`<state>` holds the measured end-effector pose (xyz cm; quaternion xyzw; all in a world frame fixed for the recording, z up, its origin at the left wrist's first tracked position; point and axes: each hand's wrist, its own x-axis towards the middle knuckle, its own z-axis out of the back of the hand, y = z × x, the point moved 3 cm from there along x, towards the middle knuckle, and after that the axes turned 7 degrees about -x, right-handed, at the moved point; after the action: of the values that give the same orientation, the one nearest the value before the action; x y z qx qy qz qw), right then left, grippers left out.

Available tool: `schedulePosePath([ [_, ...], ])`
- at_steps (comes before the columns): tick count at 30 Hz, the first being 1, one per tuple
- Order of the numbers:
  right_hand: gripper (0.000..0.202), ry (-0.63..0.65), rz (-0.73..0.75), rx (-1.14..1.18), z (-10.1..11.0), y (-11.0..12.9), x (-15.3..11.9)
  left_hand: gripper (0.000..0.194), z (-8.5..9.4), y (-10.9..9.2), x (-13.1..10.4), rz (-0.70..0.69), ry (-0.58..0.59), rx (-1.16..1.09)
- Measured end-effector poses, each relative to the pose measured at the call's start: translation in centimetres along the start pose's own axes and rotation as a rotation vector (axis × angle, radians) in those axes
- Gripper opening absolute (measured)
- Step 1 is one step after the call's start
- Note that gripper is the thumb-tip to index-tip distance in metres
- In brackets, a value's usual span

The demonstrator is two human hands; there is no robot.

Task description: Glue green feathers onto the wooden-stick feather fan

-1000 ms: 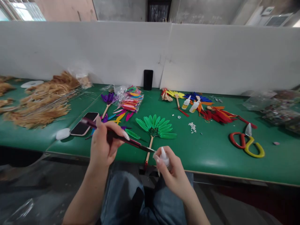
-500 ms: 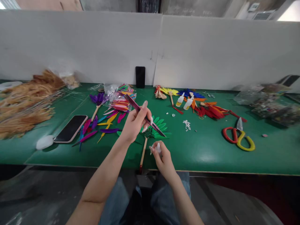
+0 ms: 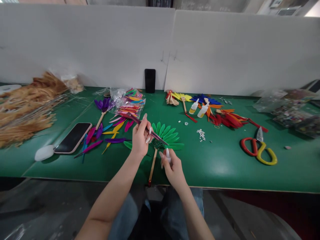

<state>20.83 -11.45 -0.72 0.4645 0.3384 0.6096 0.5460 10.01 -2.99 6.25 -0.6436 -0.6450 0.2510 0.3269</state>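
Note:
My left hand (image 3: 140,138) is closed around dark pink metal tweezers (image 3: 160,138), their tips pointing down and right over the green feather fan (image 3: 169,135). My right hand (image 3: 174,166) grips a small white-nozzled bottle (image 3: 168,154), nozzle up, just below the tweezer tips; most of the bottle is hidden by the fingers. Beneath both hands lies the fan, its green feathers spread out from a dark green glittery centre. A wooden stick handle (image 3: 153,166) runs from it to the table's front edge, with a bit of red at the end.
Loose coloured feathers (image 3: 115,140) and a phone (image 3: 73,138) lie to the left, near dried tan stalks (image 3: 32,106). White beads (image 3: 201,135), two glue bottles (image 3: 203,109) and red feathers (image 3: 230,119) sit to the right. Scissors (image 3: 260,148) lie farther right.
My left hand has tilted and lowered the tweezers, bringing their tips left, closer to the fan's centre and the bottle nozzle. My right hand stays nearly in place. The view has shifted slightly.

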Motion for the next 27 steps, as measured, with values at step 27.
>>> schedulePosePath([
  [27,0.055,0.03,0.152,0.377,2.7,8.6,-3.4,0.038,-0.4,-3.7,-11.6,-0.363,0.167,0.09],
])
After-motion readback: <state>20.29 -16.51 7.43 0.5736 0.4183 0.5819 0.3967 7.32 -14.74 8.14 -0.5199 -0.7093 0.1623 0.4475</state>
